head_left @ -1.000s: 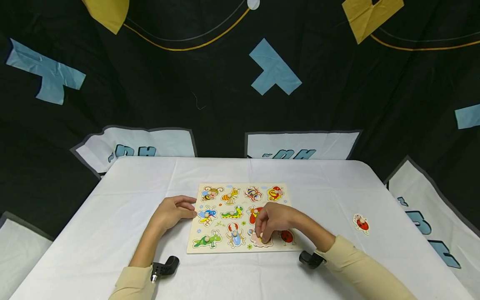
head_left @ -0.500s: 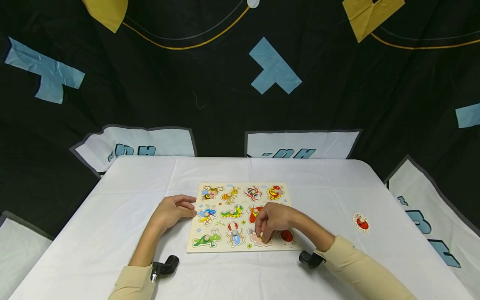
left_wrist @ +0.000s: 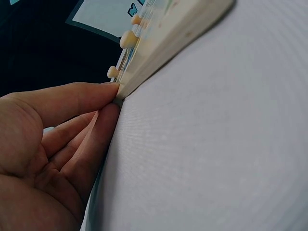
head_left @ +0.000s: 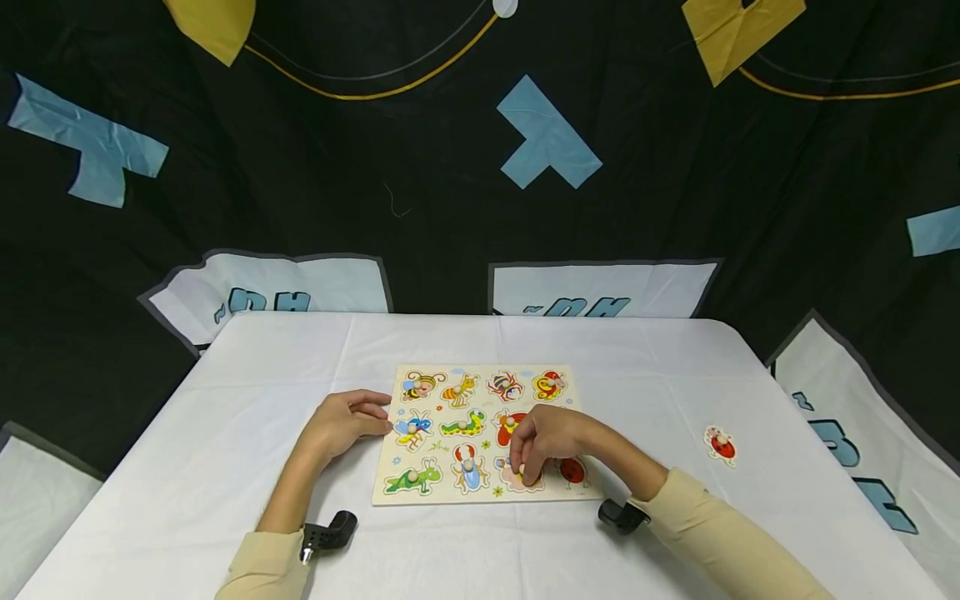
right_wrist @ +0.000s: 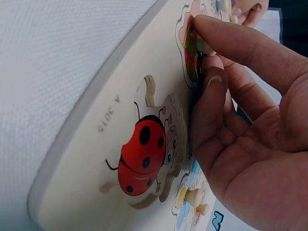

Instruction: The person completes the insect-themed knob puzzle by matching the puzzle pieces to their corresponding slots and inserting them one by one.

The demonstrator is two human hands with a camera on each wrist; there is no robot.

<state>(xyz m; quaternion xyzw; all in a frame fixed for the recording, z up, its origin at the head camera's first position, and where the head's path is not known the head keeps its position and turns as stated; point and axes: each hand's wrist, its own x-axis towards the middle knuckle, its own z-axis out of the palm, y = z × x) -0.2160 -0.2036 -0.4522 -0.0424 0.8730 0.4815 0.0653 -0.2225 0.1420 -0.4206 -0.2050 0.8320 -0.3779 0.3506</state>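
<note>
A wooden peg puzzle board (head_left: 382, 492) with colourful insect pieces lies on the table. In the head view my left hand (head_left: 343, 427) touches the board's left edge with thumb and finger, which sit apart along it. Over the bottom row my right hand (head_left: 551, 442) pinches the knob (right_wrist: 207, 47) of a pink-edged puzzle piece (right_wrist: 191, 62) between thumb and index finger. My fingers hide part of this piece, which sits in its place in the board. Beside it is a ladybug-shaped recess (right_wrist: 144, 156) with a printed ladybug. A loose ladybug piece (head_left: 721, 446) lies to the right.
A white cloth covers the table (head_left: 480, 550). Behind it hangs a black curtain (head_left: 435, 217) with blue and yellow shapes. A black wrist device (head_left: 330, 533) sits on the left arm, and another wrist device (head_left: 622, 517) on the right.
</note>
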